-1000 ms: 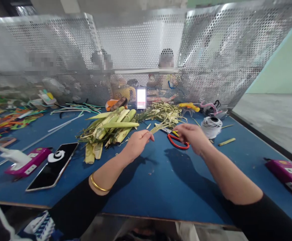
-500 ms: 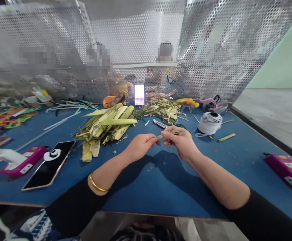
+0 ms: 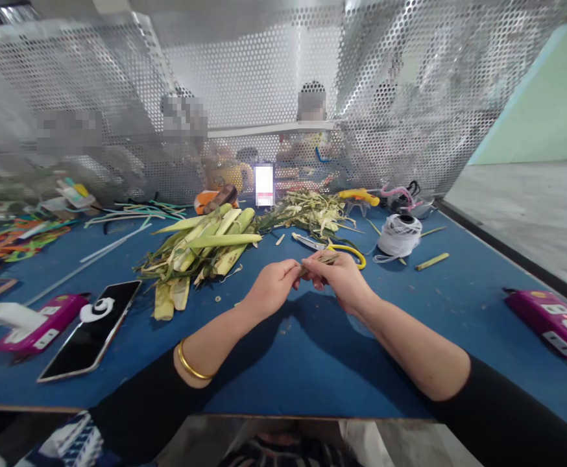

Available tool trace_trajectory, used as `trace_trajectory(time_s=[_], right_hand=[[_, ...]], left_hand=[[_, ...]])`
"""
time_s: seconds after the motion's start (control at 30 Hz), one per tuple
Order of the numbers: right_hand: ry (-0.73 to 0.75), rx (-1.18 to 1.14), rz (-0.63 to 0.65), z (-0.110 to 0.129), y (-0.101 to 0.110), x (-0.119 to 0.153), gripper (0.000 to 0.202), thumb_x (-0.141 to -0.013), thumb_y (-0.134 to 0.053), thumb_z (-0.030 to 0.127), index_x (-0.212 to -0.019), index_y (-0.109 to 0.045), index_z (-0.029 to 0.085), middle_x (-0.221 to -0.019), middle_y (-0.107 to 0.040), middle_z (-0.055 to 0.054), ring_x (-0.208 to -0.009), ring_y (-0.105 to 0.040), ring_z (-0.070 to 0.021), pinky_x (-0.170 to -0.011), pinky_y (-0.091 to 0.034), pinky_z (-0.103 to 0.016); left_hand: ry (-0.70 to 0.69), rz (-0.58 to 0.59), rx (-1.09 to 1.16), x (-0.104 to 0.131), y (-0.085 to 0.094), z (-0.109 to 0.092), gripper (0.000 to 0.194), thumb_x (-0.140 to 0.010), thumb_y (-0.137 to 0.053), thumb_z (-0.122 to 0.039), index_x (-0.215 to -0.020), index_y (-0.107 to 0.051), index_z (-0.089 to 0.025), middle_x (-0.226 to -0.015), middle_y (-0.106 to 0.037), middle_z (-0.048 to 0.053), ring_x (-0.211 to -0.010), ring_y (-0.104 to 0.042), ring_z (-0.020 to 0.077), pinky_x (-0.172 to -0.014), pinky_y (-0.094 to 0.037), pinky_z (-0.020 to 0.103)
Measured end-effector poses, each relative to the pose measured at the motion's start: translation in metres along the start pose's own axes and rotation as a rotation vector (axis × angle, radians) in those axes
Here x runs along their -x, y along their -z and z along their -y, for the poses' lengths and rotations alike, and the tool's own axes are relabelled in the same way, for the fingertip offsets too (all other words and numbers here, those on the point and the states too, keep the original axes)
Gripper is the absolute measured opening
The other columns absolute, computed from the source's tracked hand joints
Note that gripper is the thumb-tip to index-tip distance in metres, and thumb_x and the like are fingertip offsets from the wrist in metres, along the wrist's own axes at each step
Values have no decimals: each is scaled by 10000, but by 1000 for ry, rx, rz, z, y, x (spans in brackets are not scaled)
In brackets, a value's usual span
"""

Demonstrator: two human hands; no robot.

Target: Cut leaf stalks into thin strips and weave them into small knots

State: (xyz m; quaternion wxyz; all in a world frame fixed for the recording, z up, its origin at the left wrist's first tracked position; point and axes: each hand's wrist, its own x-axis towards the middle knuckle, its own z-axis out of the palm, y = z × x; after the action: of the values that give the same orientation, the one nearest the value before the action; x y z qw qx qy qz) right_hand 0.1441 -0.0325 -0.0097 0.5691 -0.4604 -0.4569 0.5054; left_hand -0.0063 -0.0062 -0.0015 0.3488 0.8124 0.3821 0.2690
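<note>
My left hand [image 3: 270, 288] and my right hand [image 3: 342, 275] meet above the middle of the blue table. Both are closed, pinching a narrow bundle of dry plant strips [image 3: 330, 258] between fingertips and thumbs. Its left end is hidden by the fingers. Just behind my right hand lies a pair of scissors [image 3: 349, 249] with yellow handles, partly covered. A pile of pale green husk pieces [image 3: 215, 243] lies to the left of my hands. Farther back is a heap of thin shredded strips [image 3: 315, 211]. A spool of white string [image 3: 399, 237] stands to the right.
On the left, a phone [image 3: 86, 340] lies beside a purple power strip [image 3: 45, 331]; a second power strip [image 3: 551, 318] is at far right. A lit screen [image 3: 264, 185] stands before a perforated metal partition [image 3: 259, 71]. People show through it. A cut stalk [image 3: 432, 261] lies near the string.
My hands have moved closer together along the strips, so less of the bundle shows between them. The scissors' yellow handles are now more exposed. The whole view has shifted slightly.
</note>
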Motion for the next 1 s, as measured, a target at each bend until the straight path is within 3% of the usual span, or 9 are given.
trace_trajectory(time_s=[0.27,0.43,0.53,0.6,0.67,0.7,0.83,1.0], right_hand=[[-71,19,30,-8,-3,2,366,-565,-772,462,-570,-569,157,-478,-568,18,-391,-461,-76,-392,-347,-211],[-98,98,101,-7,5,-5,353,-676,-681,498,-696,-595,156,-579,-602,7,-466,-534,-94,-471,-412,-226],[-16,503,168,1,26,-16,283,-794,-584,414,-901,-623,155,-744,-652,-28,-652,-611,-136,-600,-456,-255],[77,1053,63,5,42,-23,226,-821,-564,329,-944,-630,152,-888,-668,-78,-808,-623,-178,-684,-446,-281],[27,1593,-88,7,54,-28,257,-856,-499,280,-1011,-620,115,-1044,-638,-173,-925,-616,-250,-720,-429,-330],[2,1652,-96,6,58,-29,252,-852,-486,240,-989,-626,81,-1031,-635,-212,-925,-620,-279,-713,-420,-345],[-3,1714,-17,4,59,-30,211,-778,-480,114,-912,-642,98,-961,-669,-182,-891,-646,-268,-690,-397,-315],[25,1748,-23,9,43,-21,239,-742,-493,91,-955,-602,95,-955,-682,-175,-889,-655,-269,-661,-367,-295]], left_hand=[[-97,139,-242,3,10,1,288,-896,-394,-259,-680,-571,-184,-677,-589,11,-689,-539,159,-640,-345,248],[3,103,-271,3,12,1,299,-889,-406,-274,-673,-596,-194,-632,-580,0,-655,-536,158,-634,-327,248],[77,17,-283,4,17,2,295,-886,-395,-281,-708,-618,-204,-618,-566,-8,-636,-528,155,-628,-319,249],[109,-37,-273,3,20,3,304,-886,-379,-286,-709,-613,-205,-607,-548,-11,-624,-519,153,-615,-315,246],[124,-73,-258,3,21,4,292,-878,-376,-285,-711,-601,-205,-605,-532,-13,-623,-513,151,-607,-314,242],[128,-79,-250,3,22,5,300,-881,-361,-281,-713,-597,-204,-606,-524,-14,-624,-513,151,-608,-316,242],[130,-86,-238,4,18,5,307,-884,-342,-283,-710,-584,-206,-588,-501,-16,-612,-505,155,-595,-313,244],[104,-113,-243,5,17,7,312,-886,-334,-269,-709,-584,-208,-587,-512,-12,-637,-531,167,-617,-330,251]])
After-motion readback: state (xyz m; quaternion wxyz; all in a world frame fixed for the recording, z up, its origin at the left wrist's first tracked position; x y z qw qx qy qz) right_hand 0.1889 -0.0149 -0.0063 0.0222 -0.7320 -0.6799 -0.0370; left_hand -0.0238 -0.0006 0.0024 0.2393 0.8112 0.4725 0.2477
